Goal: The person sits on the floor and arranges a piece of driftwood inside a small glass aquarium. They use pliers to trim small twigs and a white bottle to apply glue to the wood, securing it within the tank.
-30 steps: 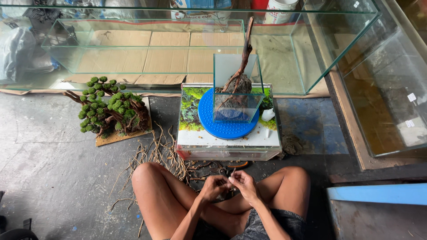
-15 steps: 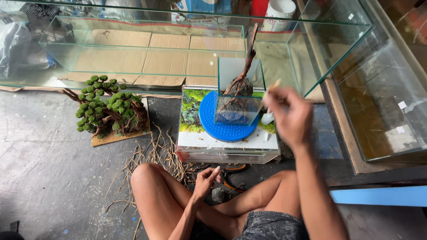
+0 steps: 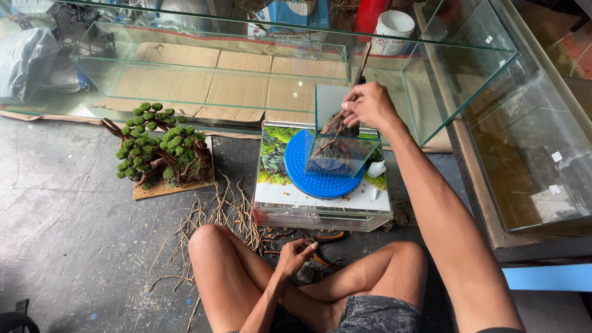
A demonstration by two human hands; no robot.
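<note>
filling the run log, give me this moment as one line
right hand: fingertips on driftwood in small glass tank | tank: on blue turntable | left hand: low between legs, contents unclear | moss tree: on floor

Two hands are showing, the right hand (image 3: pixel 368 105) up at one small glass tank (image 3: pixel 343 148) and the left hand (image 3: pixel 295 256) down by the legs. One blue round disc (image 3: pixel 308 179) is sitting under that tank, while one mossy bonsai-like tree (image 3: pixel 161 148) is standing on its board (loose roots beside it are too tangled to count). One white bucket (image 3: pixel 393 28) is standing behind one long glass aquarium (image 3: pixel 203 74).
</note>
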